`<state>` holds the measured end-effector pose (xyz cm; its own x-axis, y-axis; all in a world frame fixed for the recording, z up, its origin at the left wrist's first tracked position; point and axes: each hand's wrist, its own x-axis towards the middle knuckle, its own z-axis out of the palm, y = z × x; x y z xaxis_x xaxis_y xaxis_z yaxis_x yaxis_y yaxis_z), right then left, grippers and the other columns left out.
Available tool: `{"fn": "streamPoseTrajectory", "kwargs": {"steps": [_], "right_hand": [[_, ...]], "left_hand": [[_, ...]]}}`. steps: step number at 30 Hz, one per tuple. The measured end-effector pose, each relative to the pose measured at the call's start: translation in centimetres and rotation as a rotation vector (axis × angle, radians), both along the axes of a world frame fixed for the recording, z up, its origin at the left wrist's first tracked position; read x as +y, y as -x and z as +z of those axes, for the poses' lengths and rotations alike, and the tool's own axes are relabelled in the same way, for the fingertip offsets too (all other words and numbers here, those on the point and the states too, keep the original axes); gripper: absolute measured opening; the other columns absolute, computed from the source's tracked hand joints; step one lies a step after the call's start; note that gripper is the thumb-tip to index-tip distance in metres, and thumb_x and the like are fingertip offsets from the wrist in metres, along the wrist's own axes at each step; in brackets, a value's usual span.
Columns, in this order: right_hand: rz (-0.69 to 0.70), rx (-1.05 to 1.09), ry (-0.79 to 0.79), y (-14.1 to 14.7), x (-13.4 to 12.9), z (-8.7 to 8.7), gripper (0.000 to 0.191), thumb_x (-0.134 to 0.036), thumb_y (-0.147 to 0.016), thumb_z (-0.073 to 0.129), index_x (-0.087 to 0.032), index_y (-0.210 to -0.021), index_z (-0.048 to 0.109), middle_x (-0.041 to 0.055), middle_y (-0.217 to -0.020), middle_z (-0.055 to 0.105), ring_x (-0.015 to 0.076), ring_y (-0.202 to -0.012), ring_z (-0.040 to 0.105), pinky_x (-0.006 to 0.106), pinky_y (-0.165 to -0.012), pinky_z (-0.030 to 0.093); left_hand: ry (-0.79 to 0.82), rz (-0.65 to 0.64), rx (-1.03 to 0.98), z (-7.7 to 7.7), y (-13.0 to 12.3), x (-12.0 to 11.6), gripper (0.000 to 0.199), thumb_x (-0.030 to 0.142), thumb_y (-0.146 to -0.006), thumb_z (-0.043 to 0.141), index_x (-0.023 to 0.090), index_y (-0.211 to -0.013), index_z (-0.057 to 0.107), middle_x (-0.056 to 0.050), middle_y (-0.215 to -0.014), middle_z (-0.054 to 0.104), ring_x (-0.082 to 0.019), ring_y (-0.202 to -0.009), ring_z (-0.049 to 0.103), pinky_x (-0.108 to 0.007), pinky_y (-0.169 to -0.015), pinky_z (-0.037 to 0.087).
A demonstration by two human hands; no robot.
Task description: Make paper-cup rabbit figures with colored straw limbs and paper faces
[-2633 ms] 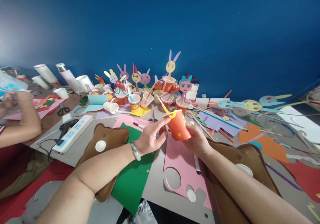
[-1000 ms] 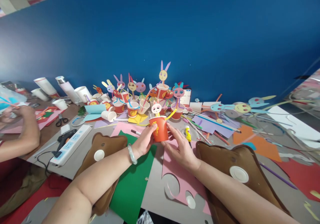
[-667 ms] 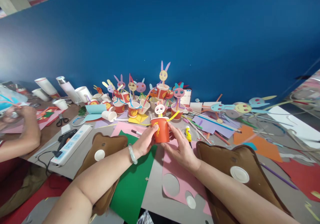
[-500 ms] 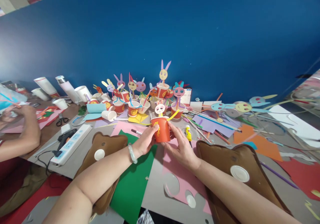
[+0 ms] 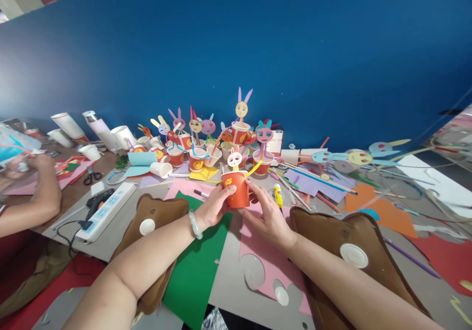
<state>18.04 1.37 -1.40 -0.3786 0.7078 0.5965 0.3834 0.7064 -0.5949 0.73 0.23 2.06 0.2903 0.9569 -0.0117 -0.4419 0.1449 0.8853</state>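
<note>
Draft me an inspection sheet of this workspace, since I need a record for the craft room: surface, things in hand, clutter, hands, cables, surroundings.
Surface: grey table, with a green sheet and cut pink sheet on it.
Things in hand: red cup; white rabbit face above its rim, yellow straw sticking out.
Clutter: loose straws, orange paper, scissors, many decorated cups behind.
Hands: left hand grips the cup; right hand touches its other side.
Cables: black cable hanging from the power strip, over the table edge.
Surroundings: blue wall; another person's arm at left.
</note>
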Motion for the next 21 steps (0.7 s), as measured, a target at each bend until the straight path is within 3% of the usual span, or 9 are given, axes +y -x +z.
{"fn": "streamPoseTrajectory", "kwargs": {"steps": [7,13,17,21], "right_hand": [[0.057,-0.090,-0.053,0.1,-0.5,0.5,0.067,-0.029,-0.091,0.062,-0.030,-0.151,0.034,0.0116,-0.123,0.058,0.0252,-0.101,0.064,0.042,-0.086,0.058],[0.084,-0.134,-0.114,0.3,-0.7,0.7,0.067,-0.023,-0.092,0.058,-0.034,-0.153,0.032,0.0102,-0.124,0.057,0.0254,-0.109,0.063,0.041,-0.089,0.058],[0.093,-0.092,-0.180,0.2,-0.6,0.7,0.059,-0.019,-0.092,0.058,-0.032,-0.147,0.042,0.0102,-0.118,0.059,0.0237,-0.104,0.064,0.039,-0.086,0.058],[0.114,-0.048,-0.230,0.1,-0.7,0.8,0.038,-0.016,-0.091,0.058,-0.026,-0.127,0.059,0.0102,-0.112,0.062,0.0225,-0.099,0.065,0.037,-0.081,0.058]], "left_hand": [[0.058,0.164,-0.076,-0.1,0.6,0.6,0.045,0.047,-0.077,0.073,0.015,-0.107,0.062,-0.010,-0.101,0.071,-0.026,-0.092,0.070,-0.035,-0.079,0.057],[0.118,0.229,-0.140,-0.4,1.1,1.5,0.053,0.050,-0.076,0.074,0.013,-0.111,0.060,-0.009,-0.095,0.072,-0.022,-0.085,0.071,-0.030,-0.070,0.059],[0.158,0.223,-0.162,-0.4,1.1,1.7,0.055,0.051,-0.078,0.072,0.013,-0.115,0.059,-0.008,-0.090,0.073,-0.019,-0.076,0.072,-0.029,-0.071,0.059],[0.216,0.223,-0.145,-0.4,1.1,1.7,0.062,0.058,-0.080,0.066,0.009,-0.116,0.059,-0.011,-0.086,0.073,-0.021,-0.069,0.072,-0.029,-0.062,0.058]]}}
